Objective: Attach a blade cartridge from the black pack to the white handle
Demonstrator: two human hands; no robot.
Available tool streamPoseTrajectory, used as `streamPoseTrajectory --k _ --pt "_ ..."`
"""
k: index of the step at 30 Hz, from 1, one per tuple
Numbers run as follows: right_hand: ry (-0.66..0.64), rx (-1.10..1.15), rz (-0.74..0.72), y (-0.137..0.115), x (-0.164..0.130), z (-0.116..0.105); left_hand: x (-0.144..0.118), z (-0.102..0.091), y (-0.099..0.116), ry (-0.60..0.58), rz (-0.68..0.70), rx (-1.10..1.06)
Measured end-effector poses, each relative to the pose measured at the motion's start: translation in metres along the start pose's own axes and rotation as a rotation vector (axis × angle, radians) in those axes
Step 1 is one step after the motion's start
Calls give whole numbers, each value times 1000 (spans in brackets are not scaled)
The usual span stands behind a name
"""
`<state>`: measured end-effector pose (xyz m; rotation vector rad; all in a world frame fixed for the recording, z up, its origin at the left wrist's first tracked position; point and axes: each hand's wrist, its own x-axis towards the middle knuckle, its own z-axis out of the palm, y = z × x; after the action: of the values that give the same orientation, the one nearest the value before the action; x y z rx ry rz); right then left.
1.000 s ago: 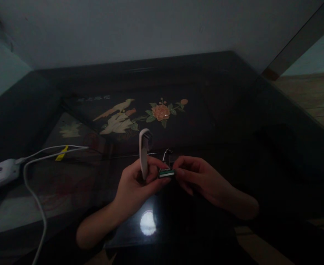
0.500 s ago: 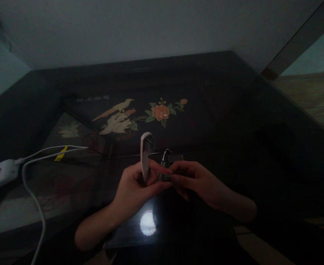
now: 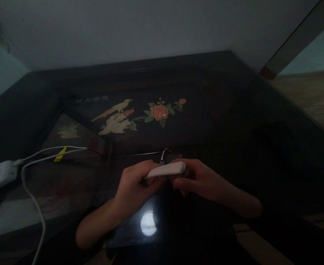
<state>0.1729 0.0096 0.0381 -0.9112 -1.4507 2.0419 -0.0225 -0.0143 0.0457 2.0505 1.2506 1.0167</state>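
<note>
My left hand (image 3: 138,184) is closed around a small hinged device with a long white cover (image 3: 169,169). The cover is rounded at its right end, with dark ribbed parts under that end, and lies nearly level. Beneath it the body of the device is mostly hidden by fingers and shadow. My right hand (image 3: 199,180) curls around the right end of the device, its thumb below the cover and its index finger behind. A thin whitish piece with a dark curled tip (image 3: 164,154) stands up behind the hands. The device's exact kind cannot be made out in the dim light.
A dark glossy table (image 3: 219,110) bears an inlaid bird (image 3: 115,108) and flower (image 3: 159,112). At left lies a white device (image 3: 0,175) with a white cable (image 3: 36,206) and a yellow tag (image 3: 60,154). A wall rises behind the table.
The white cover, upright half a second ago, has swung down to the right and now lies nearly level. My right fingers have parted from their pinch and sit around its end.
</note>
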Motion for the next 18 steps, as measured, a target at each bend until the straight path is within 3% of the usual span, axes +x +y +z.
streamPoseTrajectory --k 9,18 --pt "100 -239 -61 -5 -3 3 4 -1 3 -24 122 18" --pt "139 -223 -82 2 -3 4 -1 1 -3 -34 151 57"
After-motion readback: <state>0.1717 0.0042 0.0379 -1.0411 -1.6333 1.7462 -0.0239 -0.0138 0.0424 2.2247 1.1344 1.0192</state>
